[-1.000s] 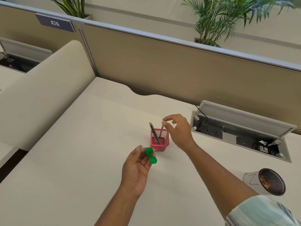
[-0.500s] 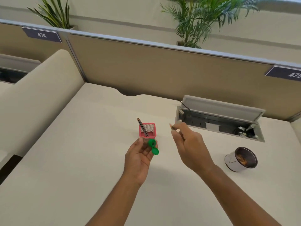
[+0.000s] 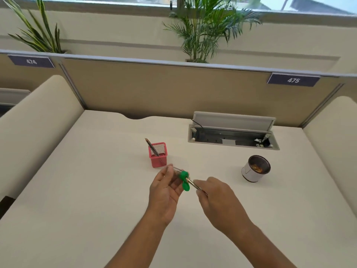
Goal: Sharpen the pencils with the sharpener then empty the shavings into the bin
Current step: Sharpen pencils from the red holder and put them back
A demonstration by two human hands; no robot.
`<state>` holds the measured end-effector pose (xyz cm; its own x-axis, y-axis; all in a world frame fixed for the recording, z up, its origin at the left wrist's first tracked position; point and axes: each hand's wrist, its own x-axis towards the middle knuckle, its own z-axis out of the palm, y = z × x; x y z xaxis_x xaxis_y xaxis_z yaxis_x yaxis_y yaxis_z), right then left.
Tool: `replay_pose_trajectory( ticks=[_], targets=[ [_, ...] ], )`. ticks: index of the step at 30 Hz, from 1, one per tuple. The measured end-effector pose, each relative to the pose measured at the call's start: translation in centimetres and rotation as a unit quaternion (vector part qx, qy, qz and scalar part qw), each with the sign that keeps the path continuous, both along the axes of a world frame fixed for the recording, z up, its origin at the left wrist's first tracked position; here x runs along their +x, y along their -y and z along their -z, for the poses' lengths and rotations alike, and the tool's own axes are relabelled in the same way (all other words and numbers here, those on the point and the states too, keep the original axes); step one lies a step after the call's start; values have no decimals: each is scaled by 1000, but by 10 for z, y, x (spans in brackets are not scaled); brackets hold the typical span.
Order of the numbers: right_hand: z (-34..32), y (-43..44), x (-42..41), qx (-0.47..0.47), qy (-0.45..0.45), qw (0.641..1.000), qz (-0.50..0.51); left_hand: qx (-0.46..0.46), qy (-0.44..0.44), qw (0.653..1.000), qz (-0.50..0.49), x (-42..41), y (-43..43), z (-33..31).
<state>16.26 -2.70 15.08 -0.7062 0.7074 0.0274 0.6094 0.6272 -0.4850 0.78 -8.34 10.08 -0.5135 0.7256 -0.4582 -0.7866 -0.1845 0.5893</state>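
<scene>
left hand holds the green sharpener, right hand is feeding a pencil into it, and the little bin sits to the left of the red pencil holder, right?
Not quite: the head view shows the bin to the right of the red pencil holder. The rest holds: left hand holds the green sharpener, right hand feeds the pencil.

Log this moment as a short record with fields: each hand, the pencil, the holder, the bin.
left hand: holds the green-capped sharpener
right hand: pinches a pencil, its tip at the sharpener's green end
pencil holder: red mesh, upright on the desk, pencils still inside
bin: small white cylinder, right of the hands, shavings inside
stage: sharpening; shavings not yet emptied
</scene>
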Motion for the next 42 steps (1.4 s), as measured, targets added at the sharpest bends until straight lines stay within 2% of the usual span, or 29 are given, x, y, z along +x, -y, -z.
replay_pose_trajectory(
  ticks=[2, 6, 11, 17, 21, 24, 26, 27, 28, 29, 30, 32, 34, 38, 40, 42],
  targets=[
    [-1, 5, 6, 5, 7, 1000, 12, -3, 3, 1000, 4, 7, 3, -1],
    [-4, 13, 15, 33, 83, 996, 29, -12, -3, 1000, 11, 19, 7, -3],
    [-18, 24, 23, 34, 72, 996, 50, -24, -3, 1000, 1, 29, 12, -6],
    [-14, 31, 33, 115, 149, 981, 54, -23, 10, 1000, -4, 34, 17, -7],
    [-11, 36, 35, 161, 139, 975, 61, -26, 17, 999, -8, 36, 19, -7],
    [-6, 40, 34, 159, 119, 979, 48, -26, 19, 999, -8, 36, 20, -5],
    [-2, 40, 33, 106, 98, 987, 66, -24, 19, 1000, -3, 36, 20, -3],
    [-1, 35, 33, 30, 73, 993, 90, -23, 17, 1000, 2, 36, 21, -2],
    [-4, 32, 32, -95, 37, 990, 100, -21, 14, 1000, 8, 35, 21, -1],
    [-5, 30, 32, -216, -13, 970, 114, -19, 11, 1000, 15, 34, 22, -1],
    [-8, 29, 33, -284, -50, 948, 131, -18, 8, 1000, 21, 32, 22, 0],
    [-8, 27, 33, -310, -81, 937, 137, -20, 2, 1000, 22, 29, 21, 1],
    [-9, 27, 31, -282, -74, 946, 142, -20, -2, 1000, 16, 27, 19, 0],
    [-14, 24, 28, -195, 26, 972, 129, -21, 3, 1000, 0, 26, 19, 1],
    [-13, 24, 30, -124, 79, 983, 108, -20, 12, 1000, -11, 24, 20, 1],
    [-12, 27, 33, -49, 95, 990, 97, -21, 19, 999, -23, 22, 21, 2]
  ],
)
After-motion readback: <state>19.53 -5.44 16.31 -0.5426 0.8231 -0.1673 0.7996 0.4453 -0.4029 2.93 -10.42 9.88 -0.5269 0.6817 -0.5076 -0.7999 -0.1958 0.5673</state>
